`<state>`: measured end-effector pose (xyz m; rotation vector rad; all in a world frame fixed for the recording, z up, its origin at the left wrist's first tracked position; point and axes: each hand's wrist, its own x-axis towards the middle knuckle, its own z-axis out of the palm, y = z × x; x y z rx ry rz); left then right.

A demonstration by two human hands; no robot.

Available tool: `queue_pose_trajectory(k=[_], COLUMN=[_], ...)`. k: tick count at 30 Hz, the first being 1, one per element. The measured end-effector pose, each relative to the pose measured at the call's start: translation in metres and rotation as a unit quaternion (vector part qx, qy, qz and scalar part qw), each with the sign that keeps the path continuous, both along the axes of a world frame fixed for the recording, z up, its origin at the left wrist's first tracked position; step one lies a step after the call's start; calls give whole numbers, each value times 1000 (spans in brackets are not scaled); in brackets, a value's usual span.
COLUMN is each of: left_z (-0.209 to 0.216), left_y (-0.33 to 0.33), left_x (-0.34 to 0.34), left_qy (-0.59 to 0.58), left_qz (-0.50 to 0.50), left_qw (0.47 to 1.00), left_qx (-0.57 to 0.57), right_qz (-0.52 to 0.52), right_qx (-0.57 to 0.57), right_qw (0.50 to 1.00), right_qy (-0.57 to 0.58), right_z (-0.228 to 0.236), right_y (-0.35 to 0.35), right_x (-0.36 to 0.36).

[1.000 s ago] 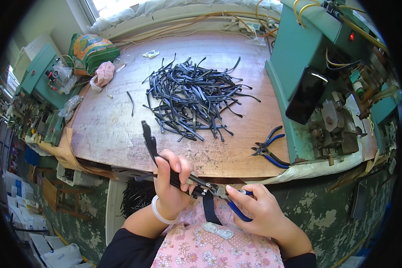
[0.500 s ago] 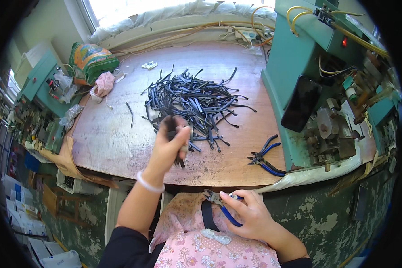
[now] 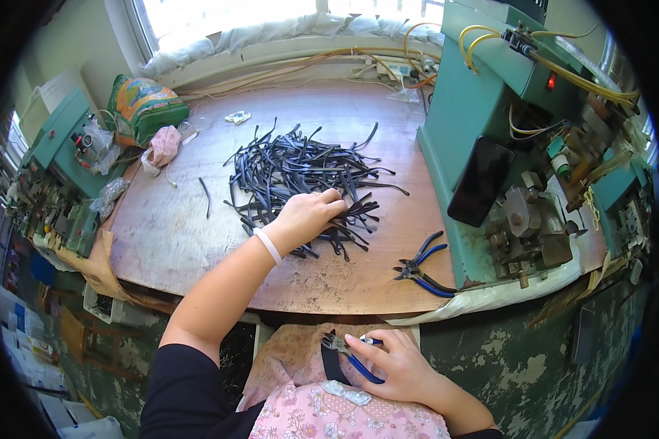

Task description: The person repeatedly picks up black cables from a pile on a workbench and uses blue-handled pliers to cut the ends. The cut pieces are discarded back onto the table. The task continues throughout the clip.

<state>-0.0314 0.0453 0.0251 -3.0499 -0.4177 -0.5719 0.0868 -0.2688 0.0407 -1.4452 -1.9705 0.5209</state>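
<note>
Loosely heaped strips (image 3: 291,167): dark, slender, bent-ended.

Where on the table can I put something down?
There's a big bare patch of table left of the lone glasses arm. A narrower one lies between the glasses arm pile and the green machine, behind the loose cutting pliers. The middle is crowded with the pile and left hand.

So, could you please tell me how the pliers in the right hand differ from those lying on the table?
The held pliers are in the right hand, above the apron; the other pliers lie on the table. The held pliers' head looks lighter and greyer; the other pliers' looks darker. The hand partly covers the held pliers' handles; the other pliers' handles show uncovered, spread apart. Both have blue on their handles.
</note>
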Motion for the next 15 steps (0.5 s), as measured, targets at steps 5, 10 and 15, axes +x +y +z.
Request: queue_pose_trajectory(k=[5, 10, 15], left_z=[-3, -1, 13], left_y=[3, 6, 12], left_x=[-7, -8, -11], left_qy=[-23, -66, -141], left_qz=[14, 56, 156], left_qw=[999, 987, 841], left_qx=[-21, -136, -499], right_qz=[10, 15, 22], right_qx=[-6, -15, -30], right_qw=[1000, 999, 999], right_qy=[12, 27, 30], right_z=[-1, -1, 0], right_y=[-2, -1, -1], right_x=[-3, -3, -2])
